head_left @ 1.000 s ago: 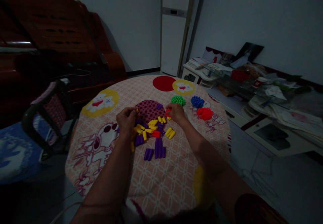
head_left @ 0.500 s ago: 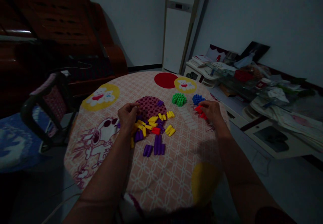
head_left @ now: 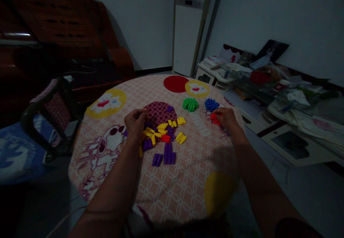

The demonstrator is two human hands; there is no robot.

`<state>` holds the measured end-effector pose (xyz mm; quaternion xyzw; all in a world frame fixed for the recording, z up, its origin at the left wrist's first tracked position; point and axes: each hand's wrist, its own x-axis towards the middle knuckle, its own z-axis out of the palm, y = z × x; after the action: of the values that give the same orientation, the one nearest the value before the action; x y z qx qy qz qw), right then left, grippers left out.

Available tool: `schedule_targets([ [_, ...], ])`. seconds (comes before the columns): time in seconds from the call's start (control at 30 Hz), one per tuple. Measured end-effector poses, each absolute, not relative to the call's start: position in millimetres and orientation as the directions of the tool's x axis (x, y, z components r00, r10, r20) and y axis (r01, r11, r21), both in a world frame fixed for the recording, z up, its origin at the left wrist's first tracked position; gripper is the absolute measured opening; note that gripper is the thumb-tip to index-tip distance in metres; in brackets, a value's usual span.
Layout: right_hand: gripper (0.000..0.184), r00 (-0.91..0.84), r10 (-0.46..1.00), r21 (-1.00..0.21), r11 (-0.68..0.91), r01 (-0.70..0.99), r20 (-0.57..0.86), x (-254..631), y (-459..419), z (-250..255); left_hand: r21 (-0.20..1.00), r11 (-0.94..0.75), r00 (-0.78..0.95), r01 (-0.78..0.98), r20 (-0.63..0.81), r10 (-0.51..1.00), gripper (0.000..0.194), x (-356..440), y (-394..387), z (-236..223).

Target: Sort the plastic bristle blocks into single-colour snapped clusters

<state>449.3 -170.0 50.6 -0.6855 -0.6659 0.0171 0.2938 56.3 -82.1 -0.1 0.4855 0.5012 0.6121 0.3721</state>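
Observation:
My left hand (head_left: 134, 123) is closed in a pinch at the near-left side of the dark-red checked circle (head_left: 158, 112); a tiny thing may be at the fingertips, too small to name. Beside it lies a pile of yellow plastic pieces (head_left: 160, 131) and purple plastic pieces (head_left: 147, 144), with one red piece (head_left: 166, 138) among them. On the right, the fingers of my right hand (head_left: 227, 119) are pinched on the red plastic pieces (head_left: 215, 119), low over the cloth. Just behind them stands a blue cluster of pegs (head_left: 211, 105), with a green cluster (head_left: 190, 104) to its left.
A patterned cloth (head_left: 185, 188) covers the round table. Joined purple pieces (head_left: 169, 154) lie in front of the pile. To the left is a chair (head_left: 40, 123); to the right, a low cabinet (head_left: 285, 145) carries papers and bags.
My right hand has shifted slightly right, and the red pieces at its fingers now sit a little farther right, away from the blue cluster. My left hand has hardly moved.

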Motion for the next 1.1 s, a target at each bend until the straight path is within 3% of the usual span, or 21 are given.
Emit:
schedule_targets([
  [0.17, 0.027, 0.039, 0.935, -0.306, 0.076, 0.949, 0.353, 451, -170, 50, 0.976, -0.217, -0.253, 0.032, 0.218, 0.943, 0.024, 57, -84, 3],
  [0.3, 0.027, 0.033, 0.938, -0.281, 0.069, 0.957, 0.344, 450, -172, 48, 0.979, -0.202, -0.250, 0.030, 0.203, 0.947, 0.021, 59, -88, 9],
  [0.43, 0.028, 0.121, 0.894, -0.372, 0.054, 0.927, 0.431, 450, -177, 47, 0.979, -0.202, -0.258, 0.009, 0.198, 0.946, 0.020, 60, -89, 10],
  [0.57, 0.030, 0.356, 0.757, -0.537, -0.008, 0.844, 0.548, 455, -182, 51, 0.978, -0.210, -0.264, 0.013, 0.206, 0.942, 0.020, 60, -87, 8],
  [0.73, 0.028, 0.474, 0.701, -0.647, -0.023, 0.762, 0.533, 446, -188, 52, 0.977, -0.214, -0.264, 0.022, 0.212, 0.941, 0.021, 56, -85, 7],
  [0.87, 0.027, 0.353, 0.811, -0.661, 0.055, 0.748, 0.467, 408, -188, 41, 0.977, -0.211, -0.295, 0.026, 0.209, 0.932, 0.022, 51, -83, 5],
  [1.1, 0.022, -0.078, 0.941, -0.578, 0.266, 0.771, 0.330, 315, -188, 30, 0.983, -0.183, -0.306, -0.010, 0.171, 0.936, 0.023, 49, -82, 4],
])
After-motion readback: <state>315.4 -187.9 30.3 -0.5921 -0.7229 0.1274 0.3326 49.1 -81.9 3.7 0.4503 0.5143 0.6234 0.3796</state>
